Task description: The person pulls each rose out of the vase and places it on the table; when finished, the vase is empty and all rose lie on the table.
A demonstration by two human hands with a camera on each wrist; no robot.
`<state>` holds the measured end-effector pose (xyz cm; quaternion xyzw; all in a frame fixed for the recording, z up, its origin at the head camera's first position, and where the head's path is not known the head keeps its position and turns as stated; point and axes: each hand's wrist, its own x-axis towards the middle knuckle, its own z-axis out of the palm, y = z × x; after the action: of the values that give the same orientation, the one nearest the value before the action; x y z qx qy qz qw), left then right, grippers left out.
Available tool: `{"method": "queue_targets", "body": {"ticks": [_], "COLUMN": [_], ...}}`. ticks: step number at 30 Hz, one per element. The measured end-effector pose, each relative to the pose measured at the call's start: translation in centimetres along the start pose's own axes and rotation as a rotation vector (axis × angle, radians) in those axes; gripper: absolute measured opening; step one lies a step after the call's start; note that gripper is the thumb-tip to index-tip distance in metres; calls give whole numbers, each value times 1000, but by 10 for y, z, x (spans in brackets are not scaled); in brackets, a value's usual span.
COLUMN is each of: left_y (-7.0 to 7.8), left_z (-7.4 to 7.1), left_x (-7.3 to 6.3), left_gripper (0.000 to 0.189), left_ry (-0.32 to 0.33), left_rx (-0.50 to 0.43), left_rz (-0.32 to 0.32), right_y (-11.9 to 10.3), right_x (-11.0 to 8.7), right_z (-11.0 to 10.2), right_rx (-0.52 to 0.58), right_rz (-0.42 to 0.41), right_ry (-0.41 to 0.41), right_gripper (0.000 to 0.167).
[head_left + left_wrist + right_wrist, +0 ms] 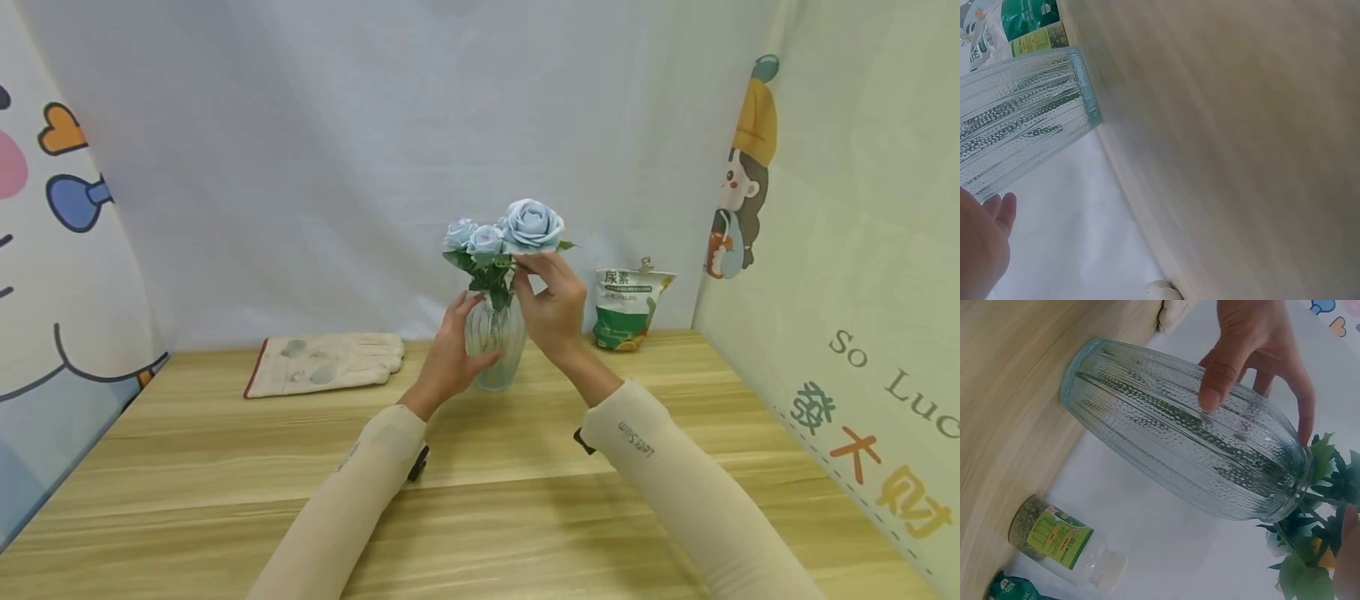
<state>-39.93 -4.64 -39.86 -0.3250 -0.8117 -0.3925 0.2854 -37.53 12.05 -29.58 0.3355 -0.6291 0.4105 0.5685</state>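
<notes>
A ribbed clear glass vase (497,354) stands upright on the wooden table, with stems visible through its textured wall. My left hand (452,350) holds the vase, its thumb on the near side and its fingers reaching up toward the rim; the right wrist view shows this left hand (1257,353) too. Out of the mouth rise light blue artificial roses (486,240) with green leaves (1307,575). Just under the largest rose (532,225), my right hand (555,304) pinches its stem. In the left wrist view the vase (1025,119) looks tilted because of the camera.
White work gloves (326,364) lie left of the vase. A green and white pouch (630,308), clipped at its top, stands at the back right. The right wrist view has a clear bottle of granules (1054,534). Fabric (300,167) hangs behind the table.
</notes>
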Motion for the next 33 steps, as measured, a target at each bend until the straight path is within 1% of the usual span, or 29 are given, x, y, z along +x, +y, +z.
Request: {"method": "queue_targets", "body": {"ticks": [3, 7, 12, 16, 20, 24, 28, 33], "left_y": [2, 2, 2, 4, 6, 6, 2, -2], "left_z": [-1, -1, 0, -1, -2, -2, -4, -7], "left_x": [0, 0, 0, -1, -1, 0, 0, 0], "left_gripper": [93, 93, 93, 92, 92, 92, 91, 91], "left_ry": [-5, -13, -11, -18, -39, -42, -26, -33], "left_rx": [16, 26, 30, 22, 13, 6, 10, 21], "left_rz": [-16, -35, -39, -65, -90, -92, -87, -94], "right_y": [-3, -5, -10, -16, -28, -45, -61, -76], "right_x": [6, 13, 25, 39, 56, 73, 83, 84], "right_z": [-1, -5, -12, -20, -30, -41, -51, -61], "right_rx": [24, 24, 48, 64, 63, 64, 83, 99], "right_rz": [-16, -29, -34, -41, -101, -146, -138, -132], "right_ry": [22, 30, 78, 119, 160, 184, 198, 192], "right_gripper": [22, 20, 20, 20, 19, 22, 22, 22]}}
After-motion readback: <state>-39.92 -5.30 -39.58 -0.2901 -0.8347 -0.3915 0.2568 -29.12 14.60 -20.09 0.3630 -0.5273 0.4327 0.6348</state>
